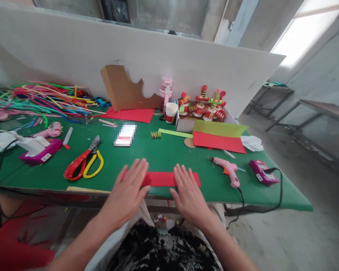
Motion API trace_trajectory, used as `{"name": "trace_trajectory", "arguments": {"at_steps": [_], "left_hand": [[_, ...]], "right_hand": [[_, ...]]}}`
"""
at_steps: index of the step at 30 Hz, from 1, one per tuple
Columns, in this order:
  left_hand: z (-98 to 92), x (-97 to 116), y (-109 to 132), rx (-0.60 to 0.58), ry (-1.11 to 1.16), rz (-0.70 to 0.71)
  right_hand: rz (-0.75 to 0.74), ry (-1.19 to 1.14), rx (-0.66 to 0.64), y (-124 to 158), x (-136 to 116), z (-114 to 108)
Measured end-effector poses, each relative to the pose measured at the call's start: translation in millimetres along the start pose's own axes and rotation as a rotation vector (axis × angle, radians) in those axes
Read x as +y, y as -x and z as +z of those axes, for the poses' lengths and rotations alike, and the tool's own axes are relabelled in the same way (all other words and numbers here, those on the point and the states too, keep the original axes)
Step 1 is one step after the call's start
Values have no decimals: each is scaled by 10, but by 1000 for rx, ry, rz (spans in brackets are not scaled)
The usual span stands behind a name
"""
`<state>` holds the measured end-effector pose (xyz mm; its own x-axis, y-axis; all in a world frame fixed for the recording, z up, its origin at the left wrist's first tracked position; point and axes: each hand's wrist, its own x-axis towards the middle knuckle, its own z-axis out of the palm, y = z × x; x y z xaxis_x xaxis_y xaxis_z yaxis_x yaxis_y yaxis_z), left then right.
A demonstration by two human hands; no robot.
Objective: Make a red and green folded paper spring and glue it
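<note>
Left hand (129,187), right hand (188,194), table-edge strip (161,179)

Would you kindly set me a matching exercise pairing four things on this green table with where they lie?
Things
1. red paper strip
2. pink glue gun
3. cutters with red and yellow handles
4. white cup

Places
A. to the left of the left hand
B. at the back, beside the white box of figures
C. under both hands
D. to the right of the right hand

Pairs: 1-C, 2-D, 3-A, 4-B
</note>
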<state>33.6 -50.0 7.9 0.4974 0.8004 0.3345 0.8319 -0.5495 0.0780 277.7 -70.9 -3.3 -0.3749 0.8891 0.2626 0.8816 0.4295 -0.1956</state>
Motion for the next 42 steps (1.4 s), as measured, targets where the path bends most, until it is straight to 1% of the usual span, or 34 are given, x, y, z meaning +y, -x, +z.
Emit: {"name": "trace_trajectory", "arguments": {"at_steps": [2, 4, 6, 8, 11, 16, 19, 24, 29, 33, 36, 38, 39, 41, 42], "left_hand": [[82, 225, -186, -39, 107, 80], [200, 389, -324, -115, 205, 130], [321, 473, -395, -164, 237, 124], [419, 485, -402, -179, 223, 104], [503, 420, -338, -161, 164, 95], [529, 197, -170, -108, 29, 86], [491, 21, -59, -57, -49, 77], [355, -290, 135, 4, -123, 50], [267, -507, 294, 3, -167, 21], [243, -557, 363, -38, -186, -17], [269, -483, 338, -77, -177, -79], [287, -391, 271, -102, -160, -119], [281, -351, 225, -116, -148, -127], [207, -328, 128, -138, -119, -123], [132, -364, 86, -138, -106, -124]], "right_hand": [[-37, 17, -40, -184, -112, 109], [-77, 48, -105, -321, -167, 214], [-97, 81, -172, -394, -178, 291], [-93, 107, -211, -415, -170, 333], [-68, 120, -219, -420, -173, 342], [33, 107, -214, -413, -172, 287], [96, 137, -181, -313, -68, 258], [174, 208, -101, -49, 190, 259], [179, 243, -31, 126, 368, 274], [234, 250, 21, 299, 565, 220], [315, 246, 98, 380, 673, 106], [321, 211, 148, 352, 638, 11], [295, 179, 158, 314, 582, -33], [209, 89, 126, 216, 420, -97], [172, 49, 102, 168, 330, -114]]}}
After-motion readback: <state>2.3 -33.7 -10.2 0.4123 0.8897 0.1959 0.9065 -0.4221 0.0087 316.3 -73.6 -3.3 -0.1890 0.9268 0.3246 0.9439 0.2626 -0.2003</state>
